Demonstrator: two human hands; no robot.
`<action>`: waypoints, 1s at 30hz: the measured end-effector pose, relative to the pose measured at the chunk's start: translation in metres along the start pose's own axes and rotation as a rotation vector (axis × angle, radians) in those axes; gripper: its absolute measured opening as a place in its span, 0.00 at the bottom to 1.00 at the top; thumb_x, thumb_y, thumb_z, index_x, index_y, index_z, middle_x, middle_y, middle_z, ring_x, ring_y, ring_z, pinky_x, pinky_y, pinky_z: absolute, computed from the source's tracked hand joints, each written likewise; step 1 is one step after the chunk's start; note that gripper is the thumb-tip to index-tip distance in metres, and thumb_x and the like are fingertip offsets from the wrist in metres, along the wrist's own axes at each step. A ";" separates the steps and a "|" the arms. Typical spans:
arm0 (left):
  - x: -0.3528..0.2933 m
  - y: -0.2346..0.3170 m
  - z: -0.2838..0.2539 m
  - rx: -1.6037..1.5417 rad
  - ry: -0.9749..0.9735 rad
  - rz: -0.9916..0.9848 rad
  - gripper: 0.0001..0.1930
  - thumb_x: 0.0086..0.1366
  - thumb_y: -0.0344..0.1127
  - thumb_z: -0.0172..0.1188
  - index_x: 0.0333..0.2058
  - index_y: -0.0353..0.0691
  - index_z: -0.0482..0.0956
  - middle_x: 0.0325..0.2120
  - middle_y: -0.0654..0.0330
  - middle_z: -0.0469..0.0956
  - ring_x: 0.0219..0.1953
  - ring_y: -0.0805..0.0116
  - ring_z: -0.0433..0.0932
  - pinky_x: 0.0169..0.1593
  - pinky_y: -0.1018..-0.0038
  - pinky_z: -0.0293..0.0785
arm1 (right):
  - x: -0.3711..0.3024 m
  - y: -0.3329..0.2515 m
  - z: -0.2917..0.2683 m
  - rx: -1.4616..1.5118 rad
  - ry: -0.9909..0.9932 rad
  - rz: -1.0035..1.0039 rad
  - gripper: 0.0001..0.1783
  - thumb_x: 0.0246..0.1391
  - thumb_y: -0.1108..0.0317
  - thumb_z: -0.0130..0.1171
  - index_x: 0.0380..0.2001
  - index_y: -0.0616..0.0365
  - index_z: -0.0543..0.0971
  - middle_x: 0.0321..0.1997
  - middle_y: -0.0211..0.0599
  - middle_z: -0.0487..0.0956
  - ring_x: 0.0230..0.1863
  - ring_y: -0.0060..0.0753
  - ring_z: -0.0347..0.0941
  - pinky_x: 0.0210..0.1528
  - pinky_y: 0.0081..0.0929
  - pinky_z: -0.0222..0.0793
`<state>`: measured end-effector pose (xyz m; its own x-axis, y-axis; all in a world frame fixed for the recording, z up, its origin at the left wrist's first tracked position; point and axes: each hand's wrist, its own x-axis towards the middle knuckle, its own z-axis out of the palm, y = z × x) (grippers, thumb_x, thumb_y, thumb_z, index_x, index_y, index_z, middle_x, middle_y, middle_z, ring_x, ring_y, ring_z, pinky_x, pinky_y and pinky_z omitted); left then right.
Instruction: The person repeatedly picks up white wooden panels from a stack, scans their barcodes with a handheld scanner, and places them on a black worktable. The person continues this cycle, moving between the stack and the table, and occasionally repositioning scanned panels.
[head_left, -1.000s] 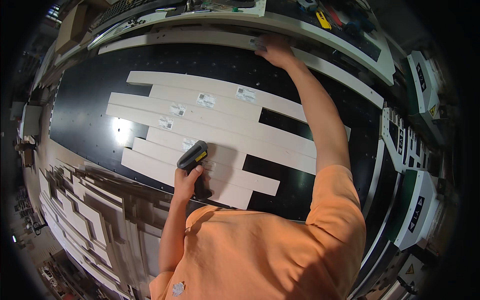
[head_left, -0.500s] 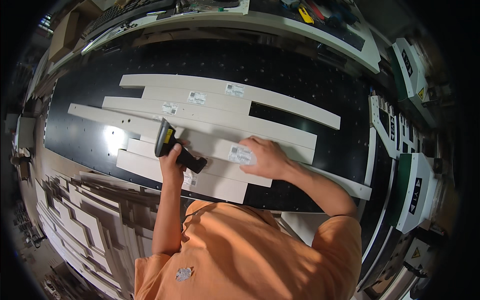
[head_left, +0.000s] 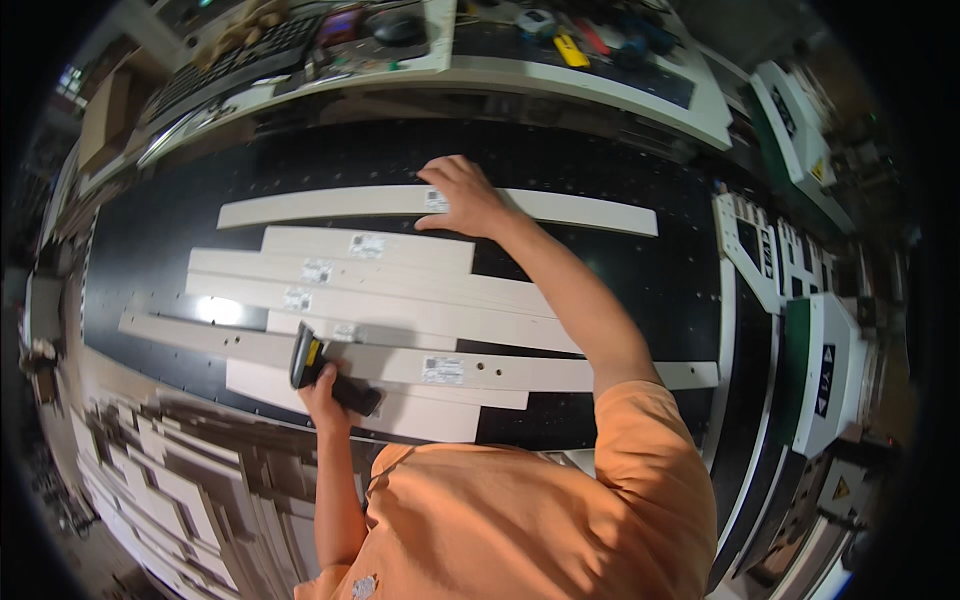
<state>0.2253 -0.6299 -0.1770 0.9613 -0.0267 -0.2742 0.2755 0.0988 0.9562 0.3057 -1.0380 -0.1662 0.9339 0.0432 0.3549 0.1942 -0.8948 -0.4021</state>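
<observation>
Our left hand (head_left: 325, 397) grips a black pistol-shaped scanner (head_left: 352, 393); our right hand (head_left: 465, 200) clasps a long off-white board (head_left: 385, 199), best held level.

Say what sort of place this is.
Likely a panel workshop or factory: long white labelled boards lie on a flat black table, white and green machine housings stand at right, and pale flat panels crowd the lower left.

Black scanner (head_left: 356, 396) tilted over holed pale strip (head_left: 530, 375); farthest labelled strip (head_left: 375, 201) apart.
</observation>
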 end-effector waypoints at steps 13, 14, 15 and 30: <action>0.012 -0.018 -0.015 -0.068 -0.046 -0.025 0.21 0.63 0.37 0.60 0.52 0.36 0.72 0.38 0.59 0.77 0.42 0.68 0.73 0.48 0.66 0.71 | -0.038 0.103 -0.077 -0.487 0.238 0.306 0.15 0.53 0.61 0.66 0.42 0.55 0.83 0.51 0.35 0.75 0.57 0.46 0.68 0.59 0.43 0.65; 0.013 -0.018 -0.013 -0.055 -0.047 0.008 0.19 0.63 0.39 0.61 0.48 0.35 0.74 0.36 0.59 0.76 0.40 0.67 0.74 0.45 0.66 0.73 | -0.041 0.107 -0.078 -0.572 0.315 0.439 0.14 0.54 0.62 0.66 0.40 0.58 0.82 0.51 0.39 0.74 0.56 0.47 0.68 0.58 0.43 0.66; 0.014 -0.019 -0.012 -0.039 -0.029 0.036 0.18 0.63 0.41 0.61 0.45 0.34 0.75 0.35 0.59 0.75 0.38 0.66 0.75 0.41 0.67 0.75 | -0.044 0.107 -0.074 -0.515 0.448 0.563 0.16 0.54 0.64 0.67 0.41 0.64 0.79 0.49 0.45 0.71 0.53 0.49 0.68 0.55 0.43 0.68; 0.012 -0.013 -0.011 -0.006 -0.029 0.023 0.19 0.62 0.44 0.61 0.44 0.35 0.74 0.34 0.60 0.74 0.37 0.66 0.75 0.40 0.67 0.76 | -0.021 0.121 -0.054 -0.264 0.968 0.972 0.28 0.56 0.72 0.62 0.56 0.74 0.65 0.60 0.67 0.67 0.61 0.67 0.65 0.62 0.57 0.61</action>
<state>0.2335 -0.6207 -0.1936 0.9671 -0.0533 -0.2486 0.2530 0.1057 0.9617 0.2930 -1.1716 -0.1766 0.0638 -0.8589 0.5081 -0.5666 -0.4503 -0.6901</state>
